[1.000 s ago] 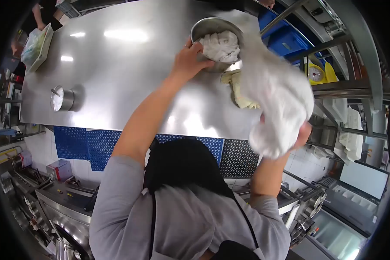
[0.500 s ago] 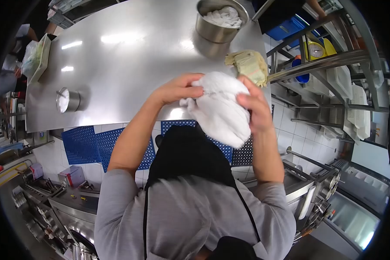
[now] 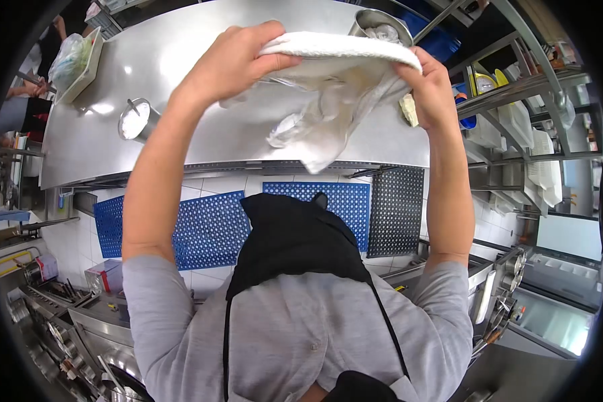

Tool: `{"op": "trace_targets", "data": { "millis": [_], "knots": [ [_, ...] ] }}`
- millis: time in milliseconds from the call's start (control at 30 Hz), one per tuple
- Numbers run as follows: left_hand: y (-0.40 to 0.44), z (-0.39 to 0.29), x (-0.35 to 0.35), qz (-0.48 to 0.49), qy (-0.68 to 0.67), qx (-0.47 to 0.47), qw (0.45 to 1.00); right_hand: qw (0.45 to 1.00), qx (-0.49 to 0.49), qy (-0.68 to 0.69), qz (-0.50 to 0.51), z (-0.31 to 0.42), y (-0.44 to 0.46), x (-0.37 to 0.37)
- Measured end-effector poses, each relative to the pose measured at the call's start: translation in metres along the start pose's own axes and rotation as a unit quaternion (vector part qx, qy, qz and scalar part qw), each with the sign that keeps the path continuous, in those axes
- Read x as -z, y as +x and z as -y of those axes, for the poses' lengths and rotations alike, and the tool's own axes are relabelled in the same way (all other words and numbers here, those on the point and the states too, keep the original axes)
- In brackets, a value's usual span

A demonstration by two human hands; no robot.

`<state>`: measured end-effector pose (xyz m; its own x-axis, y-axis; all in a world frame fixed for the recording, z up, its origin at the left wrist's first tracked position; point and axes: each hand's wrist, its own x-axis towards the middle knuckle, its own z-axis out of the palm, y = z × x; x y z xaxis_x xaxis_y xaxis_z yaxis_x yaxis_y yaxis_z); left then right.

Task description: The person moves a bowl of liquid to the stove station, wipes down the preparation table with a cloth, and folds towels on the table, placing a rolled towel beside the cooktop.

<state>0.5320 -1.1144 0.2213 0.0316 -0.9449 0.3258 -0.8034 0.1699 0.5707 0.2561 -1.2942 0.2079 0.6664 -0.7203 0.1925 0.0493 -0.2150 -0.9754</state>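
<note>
A white cloth (image 3: pixel 338 45) is stretched between my two hands in the air over the steel table (image 3: pixel 154 67). Its upper edge forms a thick folded band, while the lower part hangs loose and blurred by motion. My left hand (image 3: pixel 244 60) pinches one end between thumb and fingers. At the other end, my right hand (image 3: pixel 430 87) grips the corner. Beyond the cloth stands a steel pot (image 3: pixel 363 21) with more white cloth inside, partly hidden. A pale yellow cloth (image 3: pixel 409 109) lies on the table, half covered by my right hand.
A small steel cup (image 3: pixel 151 124) holding white stuff and a utensil stands on the left. Past it is a tray (image 3: pixel 92 67) with a bagged green item. Steel shelving (image 3: pixel 536 100) rises at the right, and blue mats (image 3: pixel 211 228) lie on the floor. Another person is at far left.
The bunched white cloth is now spread and hanging between my hands. Both hands have risen and moved farther apart. The camera view has shifted.
</note>
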Motion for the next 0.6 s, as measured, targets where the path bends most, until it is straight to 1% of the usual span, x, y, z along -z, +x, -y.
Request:
{"op": "trace_targets", "data": {
  "millis": [33, 67, 133, 167, 200, 233, 267, 300, 333, 367, 400, 433, 467, 500, 600],
  "knots": [
    [0.001, -0.007, 0.009, 0.021, -0.011, 0.012, 1.0, 0.999, 0.005, 0.032, -0.022, 0.005, 0.0, -0.006],
    [0.004, -0.002, 0.013, -0.011, 0.013, -0.039, 0.999, 0.997, 0.011, 0.065, -0.044, 0.012, 0.001, -0.013],
    [0.011, 0.015, 0.028, -0.075, 0.065, -0.142, 0.985, 0.998, 0.039, 0.018, -0.046, 0.021, 0.002, -0.021],
    [0.007, 0.014, 0.043, -0.066, 0.037, -0.078, 0.994, 0.997, 0.055, -0.004, -0.048, 0.026, 0.006, -0.02],
    [0.004, -0.018, 0.058, -0.102, 0.008, -0.002, 0.995, 0.985, 0.125, -0.116, -0.02, 0.017, 0.011, -0.009],
    [0.001, -0.034, 0.067, -0.128, -0.027, -0.005, 0.991, 0.947, 0.204, -0.246, -0.036, 0.021, 0.007, -0.011],
    [-0.001, -0.049, 0.075, -0.153, -0.061, -0.008, 0.986, 0.886, 0.276, -0.368, -0.055, 0.023, 0.001, -0.015],
    [-0.003, -0.07, 0.083, -0.163, -0.05, -0.015, 0.985, 0.877, 0.241, -0.414, -0.05, 0.014, -0.003, -0.015],
    [-0.002, -0.089, 0.088, -0.172, -0.041, -0.019, 0.984, 0.895, 0.202, -0.397, -0.041, -0.003, -0.005, -0.013],
    [0.002, -0.098, 0.091, -0.162, -0.051, -0.044, 0.984, 0.895, 0.17, -0.409, -0.043, -0.023, -0.008, -0.008],
    [0.003, -0.09, 0.09, -0.152, -0.073, -0.039, 0.985, 0.895, 0.141, -0.422, -0.043, -0.041, -0.009, -0.002],
    [0.006, -0.075, 0.091, -0.141, -0.094, -0.034, 0.985, 0.964, 0.074, -0.25, -0.047, -0.055, -0.015, 0.001],
    [0.008, -0.066, 0.093, -0.13, -0.114, -0.03, 0.985, 0.997, 0.003, -0.068, -0.049, -0.068, -0.023, 0.002],
    [0.006, -0.073, 0.099, -0.104, -0.087, 0.029, 0.99, 0.989, -0.071, 0.117, -0.047, -0.073, -0.031, 0.002],
    [0.016, -0.075, 0.107, -0.089, 0.074, 0.054, 0.992, 0.946, -0.091, 0.309, -0.045, -0.041, -0.06, -0.02]
  ]
}}
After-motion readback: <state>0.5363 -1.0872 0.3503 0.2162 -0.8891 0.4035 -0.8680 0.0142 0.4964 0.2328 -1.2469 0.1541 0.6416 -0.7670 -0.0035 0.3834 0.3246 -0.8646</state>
